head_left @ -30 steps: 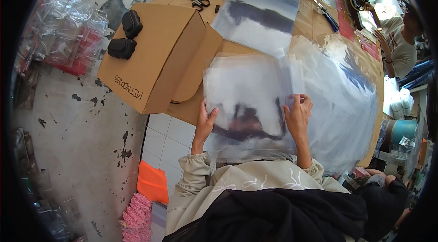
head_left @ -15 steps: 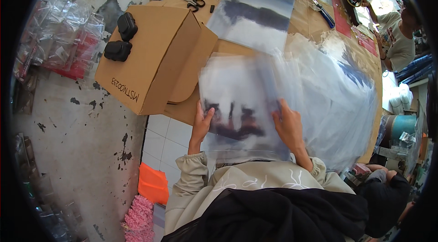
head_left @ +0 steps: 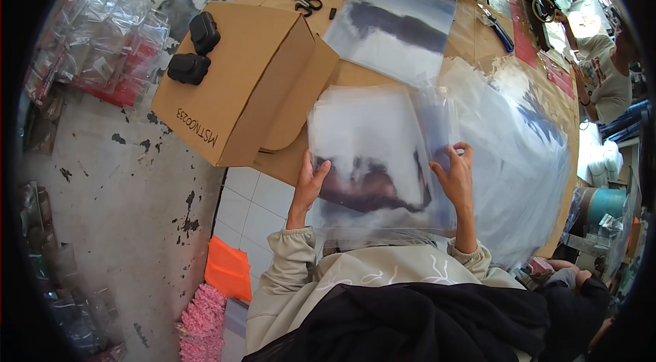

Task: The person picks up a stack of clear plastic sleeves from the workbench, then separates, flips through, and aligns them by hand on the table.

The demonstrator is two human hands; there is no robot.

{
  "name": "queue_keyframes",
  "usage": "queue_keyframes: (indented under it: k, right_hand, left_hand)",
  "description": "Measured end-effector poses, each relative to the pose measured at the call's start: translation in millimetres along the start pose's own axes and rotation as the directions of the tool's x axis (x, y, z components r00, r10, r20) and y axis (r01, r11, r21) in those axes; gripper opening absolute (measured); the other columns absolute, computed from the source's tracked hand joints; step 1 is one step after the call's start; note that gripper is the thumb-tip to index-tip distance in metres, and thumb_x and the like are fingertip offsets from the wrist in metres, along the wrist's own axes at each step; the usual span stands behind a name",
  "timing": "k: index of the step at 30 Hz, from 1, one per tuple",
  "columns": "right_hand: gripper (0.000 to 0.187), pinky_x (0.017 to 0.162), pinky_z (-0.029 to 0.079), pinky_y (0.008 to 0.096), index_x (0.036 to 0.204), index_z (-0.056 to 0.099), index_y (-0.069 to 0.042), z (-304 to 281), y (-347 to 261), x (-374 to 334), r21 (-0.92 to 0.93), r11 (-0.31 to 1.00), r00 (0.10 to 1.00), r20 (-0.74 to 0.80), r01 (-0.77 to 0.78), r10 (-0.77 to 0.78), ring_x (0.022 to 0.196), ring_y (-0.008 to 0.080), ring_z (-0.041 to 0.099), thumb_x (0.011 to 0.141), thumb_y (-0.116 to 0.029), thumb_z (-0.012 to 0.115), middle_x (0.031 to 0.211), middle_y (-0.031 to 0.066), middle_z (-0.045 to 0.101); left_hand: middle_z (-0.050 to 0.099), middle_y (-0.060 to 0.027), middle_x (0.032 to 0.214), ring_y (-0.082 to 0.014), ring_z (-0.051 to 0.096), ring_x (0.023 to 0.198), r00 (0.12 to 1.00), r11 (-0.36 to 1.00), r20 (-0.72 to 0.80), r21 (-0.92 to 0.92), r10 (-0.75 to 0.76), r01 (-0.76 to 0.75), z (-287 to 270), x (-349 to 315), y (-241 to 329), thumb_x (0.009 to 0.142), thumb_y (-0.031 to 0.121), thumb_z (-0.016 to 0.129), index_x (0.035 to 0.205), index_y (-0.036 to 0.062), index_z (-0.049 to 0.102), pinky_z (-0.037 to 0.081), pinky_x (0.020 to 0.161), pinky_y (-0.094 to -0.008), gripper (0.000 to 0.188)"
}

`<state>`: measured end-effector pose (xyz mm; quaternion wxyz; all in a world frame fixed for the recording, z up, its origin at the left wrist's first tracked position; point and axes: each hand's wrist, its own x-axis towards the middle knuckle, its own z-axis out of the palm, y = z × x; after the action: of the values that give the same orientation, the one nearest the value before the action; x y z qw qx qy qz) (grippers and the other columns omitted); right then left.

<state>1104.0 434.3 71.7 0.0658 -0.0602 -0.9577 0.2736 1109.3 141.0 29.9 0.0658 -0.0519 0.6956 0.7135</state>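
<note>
A stack of clear plastic sheets (head_left: 372, 136), glossy and reflecting dark shapes, lies tilted in front of me at the table's near edge. My left hand (head_left: 309, 188) clasps its left edge, thumb on top. At the right edge, my right hand (head_left: 456, 176) has its fingers bent and its thumb against the sheets; its fingertips are partly hidden. Beyond the stack lies another flat pile of clear plastic sheets (head_left: 393, 27). To the right, a large loose heap of clear plastic (head_left: 509, 164) spreads over the table.
An open cardboard box (head_left: 225, 82) stands at left with two black cases (head_left: 188, 69) on it. Scissors (head_left: 304, 3) and a blue-handled cutter (head_left: 499, 29) lie farther back on the brown-covered table (head_left: 355, 75). Other people (head_left: 605, 72) are at the right. Pink material (head_left: 203, 321) sits below left.
My right hand has moved slightly right and its fingers have curled more at the edge. The stack's right-side sheets, blurred before, now lie more evenly. The whole view has shifted slightly.
</note>
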Motion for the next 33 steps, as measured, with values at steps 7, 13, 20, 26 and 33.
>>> queue_keyframes:
  k: [7,13,20,26,33]
  right_hand:
    - [0.037,0.078,0.039,0.0392,0.099,0.054,-0.001,0,-20,-14,0.176,0.975,0.991,-0.011,0.133,-0.133,0.099,0.0332,0.041,0.065,-0.001,0.067,0.112,0.0173,0.042]
    - [0.049,0.067,0.044,0.032,0.11,0.051,-0.006,3,-24,-16,0.184,0.983,0.994,-0.109,-0.01,0.03,0.08,0.0226,0.052,0.065,-0.002,0.068,0.111,0.0145,0.049]
    - [0.062,0.063,0.047,0.0267,0.119,0.038,-0.003,-9,0,-6,0.432,0.894,0.986,0.155,-0.119,0.056,0.074,0.0185,0.059,0.065,-0.003,0.069,0.087,0.0125,0.061]
    - [0.041,0.063,0.048,0.0275,0.098,0.052,0.005,-58,-35,-9,0.608,0.739,0.897,0.442,-0.291,-0.011,0.071,0.0264,0.063,0.065,-0.008,0.071,0.08,0.0175,0.062]
    - [0.032,0.077,0.04,0.0393,0.089,0.06,0.0,-25,16,6,0.089,0.996,0.984,0.172,0.021,-0.036,0.089,0.0286,0.047,0.064,-0.016,0.071,0.096,0.0138,0.057]
  left_hand:
    - [0.036,-0.0108,0.126,-0.0186,0.032,0.118,0.999,1.0,-0.036,-0.011,-0.002,0.002,4,0,3,0.086,0.016,0.048,0.129,-0.0001,0.026,0.022,0.1,-0.03,0.05]
    - [0.036,-0.0114,0.126,-0.0189,0.032,0.118,1.0,0.999,-0.03,0.039,0.006,-0.005,1,1,-5,0.086,0.015,0.047,0.128,-0.0013,0.026,0.022,0.1,-0.0297,0.05]
    - [0.037,-0.0119,0.126,-0.0189,0.034,0.117,0.998,0.999,-0.063,0.035,0.013,-0.011,5,0,3,0.086,0.014,0.048,0.128,-0.0017,0.026,0.023,0.099,-0.0291,0.049]
    - [0.042,-0.0116,0.12,-0.0178,0.037,0.114,0.997,0.99,-0.036,-0.127,-0.062,0.057,-2,-1,0,0.085,0.015,0.051,0.128,0.0011,0.026,0.026,0.098,-0.0292,0.051]
    - [0.04,-0.0095,0.124,-0.0166,0.038,0.113,0.984,0.961,0.035,-0.212,-0.174,0.177,0,3,3,0.085,0.017,0.052,0.129,0.0019,0.025,0.027,0.098,-0.0295,0.054]
